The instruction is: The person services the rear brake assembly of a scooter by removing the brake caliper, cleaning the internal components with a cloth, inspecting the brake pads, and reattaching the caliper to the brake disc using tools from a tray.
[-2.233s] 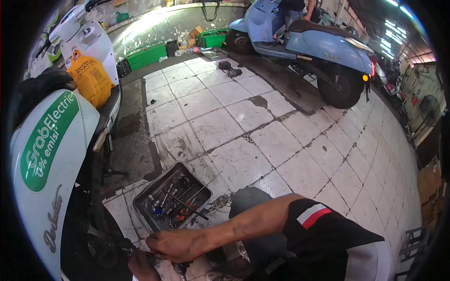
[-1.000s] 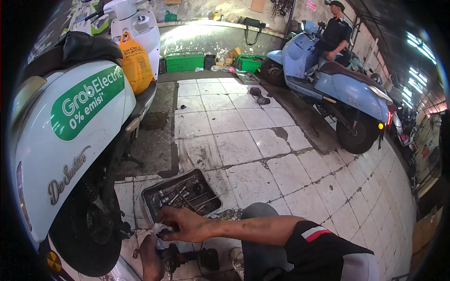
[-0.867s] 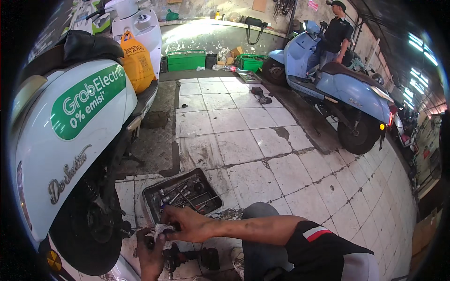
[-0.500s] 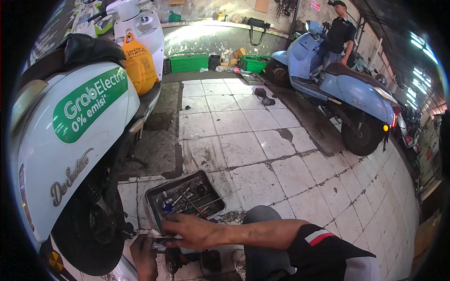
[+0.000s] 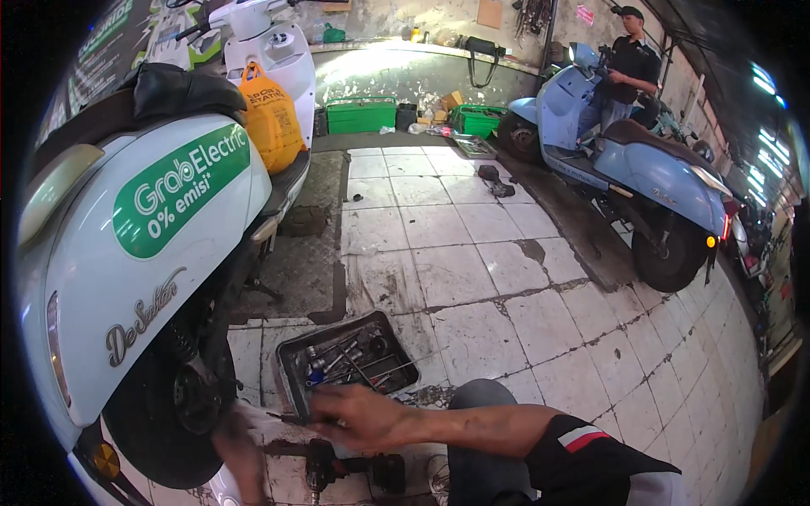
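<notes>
Right hand beside tool tray, sockets inside

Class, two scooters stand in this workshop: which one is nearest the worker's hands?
The white scooter at the left, with a green panel on its side. Both hands work beside its rear wheel; the light blue scooter stands far across the tiled floor.

A scooter repair workshop was shown. A white scooter was parked at the near left and a blue scooter at the far right on a stained tiled floor. A metal tray of sockets and wrenches was laid on the floor, and green crates were stacked along the far wall.
</notes>
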Motion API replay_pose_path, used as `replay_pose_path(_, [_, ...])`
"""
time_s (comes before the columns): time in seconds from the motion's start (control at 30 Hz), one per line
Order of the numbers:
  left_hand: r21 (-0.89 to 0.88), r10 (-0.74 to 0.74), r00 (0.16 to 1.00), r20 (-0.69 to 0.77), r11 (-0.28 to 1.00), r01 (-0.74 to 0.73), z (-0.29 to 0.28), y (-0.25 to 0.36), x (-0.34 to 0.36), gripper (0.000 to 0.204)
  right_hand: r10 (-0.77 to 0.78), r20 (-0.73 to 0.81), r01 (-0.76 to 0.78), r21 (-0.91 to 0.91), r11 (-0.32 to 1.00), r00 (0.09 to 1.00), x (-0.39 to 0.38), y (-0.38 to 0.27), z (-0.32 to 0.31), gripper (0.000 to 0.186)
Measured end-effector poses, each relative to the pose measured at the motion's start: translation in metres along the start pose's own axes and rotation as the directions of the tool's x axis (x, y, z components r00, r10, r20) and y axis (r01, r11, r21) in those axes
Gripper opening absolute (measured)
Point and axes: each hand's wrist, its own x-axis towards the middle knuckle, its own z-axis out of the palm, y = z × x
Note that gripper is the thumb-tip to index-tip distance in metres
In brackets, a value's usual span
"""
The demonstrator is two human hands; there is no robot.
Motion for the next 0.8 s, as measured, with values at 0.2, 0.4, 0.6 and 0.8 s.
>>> replay_pose_path(0.2, [0.126,-0.068,0.997,0.027,0.99,0.064,0.032,-0.008,-0.018,0.021,0.191,-0.106,-0.117,0.483,0.868,0.976,0.01,0.006,-0.018,0.013])
replay_pose_path(0.4, [0.0,-0.15,0.897,0.416,0.986,0.164,0.061,0.039,-0.023,0.041,0.595,-0.014,-0.426,0.684,0.592,0.804,0.013,0.038,-0.024,0.026])
replay_pose_path(0.6, [0.015,-0.158,0.841,0.518,0.984,0.175,0.07,0.053,-0.033,0.047,0.482,0.287,-0.553,0.276,0.786,0.828,-0.001,0.056,-0.006,0.036])
replay_pose_path(0.8, [0.156,-0.317,0.718,0.619,0.946,0.284,0.066,0.105,-0.038,0.055,0.466,0.292,-0.475,-0.044,0.879,0.835,0.004,0.047,0.0,0.044])
